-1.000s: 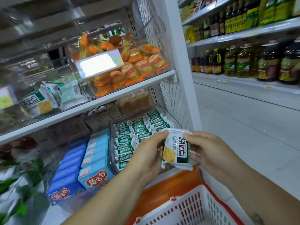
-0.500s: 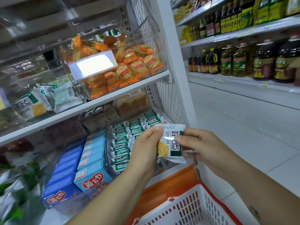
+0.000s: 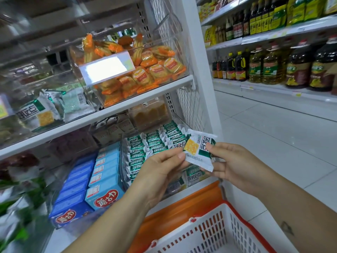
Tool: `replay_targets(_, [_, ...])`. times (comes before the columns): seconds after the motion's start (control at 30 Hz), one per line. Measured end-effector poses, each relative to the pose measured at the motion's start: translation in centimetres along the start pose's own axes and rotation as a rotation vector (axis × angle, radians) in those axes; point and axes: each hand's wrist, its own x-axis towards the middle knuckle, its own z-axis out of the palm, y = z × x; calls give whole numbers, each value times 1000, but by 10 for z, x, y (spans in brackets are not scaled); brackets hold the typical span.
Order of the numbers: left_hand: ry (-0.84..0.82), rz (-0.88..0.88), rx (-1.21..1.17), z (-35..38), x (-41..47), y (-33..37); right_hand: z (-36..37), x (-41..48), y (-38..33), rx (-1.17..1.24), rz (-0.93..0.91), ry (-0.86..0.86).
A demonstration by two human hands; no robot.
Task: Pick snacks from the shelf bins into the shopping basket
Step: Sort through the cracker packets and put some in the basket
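A white and green cracker packet (image 3: 197, 150) with a yellow cracker picture is held up in front of the lower shelf. My left hand (image 3: 160, 170) pinches its left edge and my right hand (image 3: 231, 165) pinches its right side. Below them sits the white shopping basket (image 3: 209, 234) with an orange-red rim and handle. Behind the packet a clear bin (image 3: 127, 172) holds several small green and white snack bars.
Blue snack boxes (image 3: 104, 183) fill the lower shelf left of the bars. The upper shelf carries a bin of orange packets (image 3: 145, 73) and more green cracker packets (image 3: 38, 112). Oil bottles (image 3: 291, 66) line the shelves across the tiled aisle.
The packet has turned in my hands, tilting so its cracker picture faces up and to the left. Both hands keep their pinch and stay above the basket.
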Motion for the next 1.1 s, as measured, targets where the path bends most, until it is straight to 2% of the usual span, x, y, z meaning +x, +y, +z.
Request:
replay_targets(0.17, [-31,8,63,-8,2,0,-1,0,-2,12,-4,-28])
replay_targets(0.33, [-125,-138,-86,-16,2,2,-2,0,-2,9,-11,-104])
replay_targets(0.4, [-125,-184,-107,-18,3,2,0,0,-2,-20,-65,-83])
replay_targets(0.53, [-74,-219,-54,-17,4,1,0,0,2,-491,-477,139])
replay_targets(0.63, [-145,-226,-84,-12,0,4,4,-3,9,-876,-732,71])
replay_targets(0.7, [-137,-173,-53,-10,-2,2,6,0,18,-990,-811,2])
replay_targets(0.77, [-103,-131,-32,-11,-2,-1,9,0,17,-856,-766,51])
replay_targets(0.87, [-159,-72,-54,-15,-3,-2,7,0,10,-511,-575,187])
replay_targets(0.97, [-240,-32,-57,-15,-5,-6,4,2,7,-347,-409,104])
replay_targets(1.1, [-243,3,-29,-16,-5,-7,1,6,11,-273,-305,59])
